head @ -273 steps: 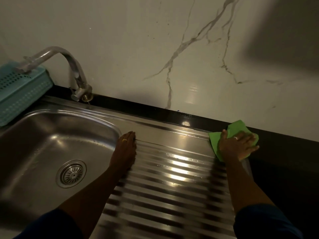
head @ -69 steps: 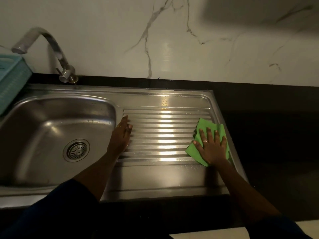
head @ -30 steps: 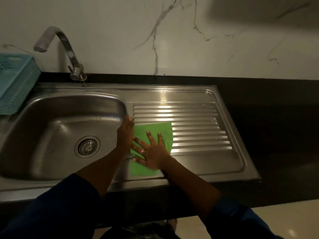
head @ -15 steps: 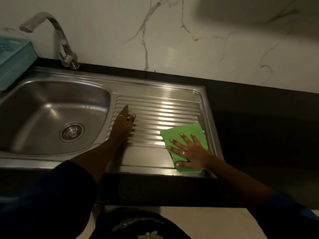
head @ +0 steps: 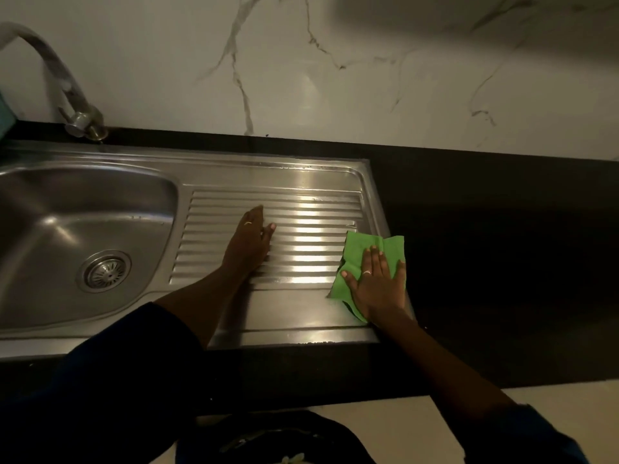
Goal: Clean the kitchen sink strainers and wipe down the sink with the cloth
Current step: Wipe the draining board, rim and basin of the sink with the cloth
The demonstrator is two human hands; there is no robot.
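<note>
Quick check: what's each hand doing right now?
Left hand: open, resting on the drainboard.
Right hand: open, flat, pressing the green cloth.

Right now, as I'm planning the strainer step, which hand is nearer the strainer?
Left. The left hand rests on the drainboard, just right of the basin holding the strainer; the right hand presses the cloth at the drainboard's far right edge.

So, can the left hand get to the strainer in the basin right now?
Probably yes. The left hand lies open on the drainboard, holding nothing; the strainer sits uncovered in the basin beside it, nothing between them.
</note>
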